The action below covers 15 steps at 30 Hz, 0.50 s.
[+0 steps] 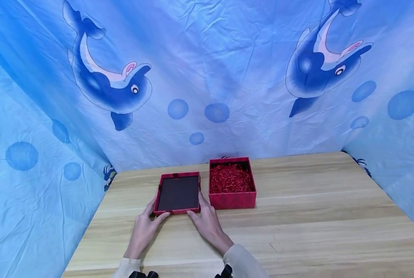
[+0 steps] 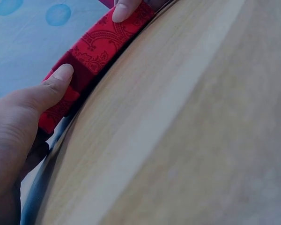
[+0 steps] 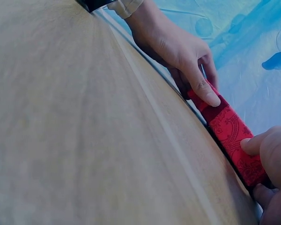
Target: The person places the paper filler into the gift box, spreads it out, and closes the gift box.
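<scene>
A shallow red box lid [image 1: 179, 194] lies with its dark inside facing up, left of the middle of the table. My left hand [image 1: 145, 230] grips its near left corner, the thumb against the front wall and the fingers along the side. At the near right corner, my right hand [image 1: 208, 223] holds it in the same way. In the left wrist view the lid's patterned red wall [image 2: 103, 44] shows between both thumbs. Just right of the lid stands a deeper red box [image 1: 232, 200], open at the top, with red shredded paper [image 1: 230, 178] inside.
The wood-grain table [image 1: 318, 216] extends far to the right of the box. Blue cloth [image 1: 248, 77] printed with dolphins hangs behind the table and along both sides. Light sleeves [image 1: 243, 262] cover the wrists.
</scene>
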Motion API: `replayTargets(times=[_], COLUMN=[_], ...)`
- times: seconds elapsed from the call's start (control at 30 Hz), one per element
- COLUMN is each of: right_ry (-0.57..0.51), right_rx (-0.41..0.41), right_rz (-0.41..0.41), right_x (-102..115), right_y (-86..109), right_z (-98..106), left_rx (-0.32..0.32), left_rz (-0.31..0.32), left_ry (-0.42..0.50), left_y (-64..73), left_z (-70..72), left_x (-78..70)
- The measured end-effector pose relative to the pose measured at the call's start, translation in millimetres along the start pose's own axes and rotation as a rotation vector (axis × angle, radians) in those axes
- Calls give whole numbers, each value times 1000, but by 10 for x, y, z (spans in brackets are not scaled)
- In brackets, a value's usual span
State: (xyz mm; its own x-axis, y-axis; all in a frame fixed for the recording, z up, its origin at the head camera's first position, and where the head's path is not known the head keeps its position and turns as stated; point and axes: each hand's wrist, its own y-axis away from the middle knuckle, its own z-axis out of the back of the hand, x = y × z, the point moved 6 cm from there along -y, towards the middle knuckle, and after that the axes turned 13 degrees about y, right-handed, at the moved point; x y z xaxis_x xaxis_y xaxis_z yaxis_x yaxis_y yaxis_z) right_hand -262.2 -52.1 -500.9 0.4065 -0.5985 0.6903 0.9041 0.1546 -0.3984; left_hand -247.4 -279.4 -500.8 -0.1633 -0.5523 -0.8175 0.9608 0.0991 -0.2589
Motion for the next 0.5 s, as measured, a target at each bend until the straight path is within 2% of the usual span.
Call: replayTargets(times=[0.27, 0.5], right_ry=[-4, -5], right_rx=[7, 11], right_rz=[-21, -14], right_x=[29, 97], right_y=[22, 45], right_z=[58, 153], left_rx=[-29, -28], left_rz=[-59, -37], left_ry=[-6, 21], left_y=[39, 74], left_z=[23, 42], left_x=[-44, -91])
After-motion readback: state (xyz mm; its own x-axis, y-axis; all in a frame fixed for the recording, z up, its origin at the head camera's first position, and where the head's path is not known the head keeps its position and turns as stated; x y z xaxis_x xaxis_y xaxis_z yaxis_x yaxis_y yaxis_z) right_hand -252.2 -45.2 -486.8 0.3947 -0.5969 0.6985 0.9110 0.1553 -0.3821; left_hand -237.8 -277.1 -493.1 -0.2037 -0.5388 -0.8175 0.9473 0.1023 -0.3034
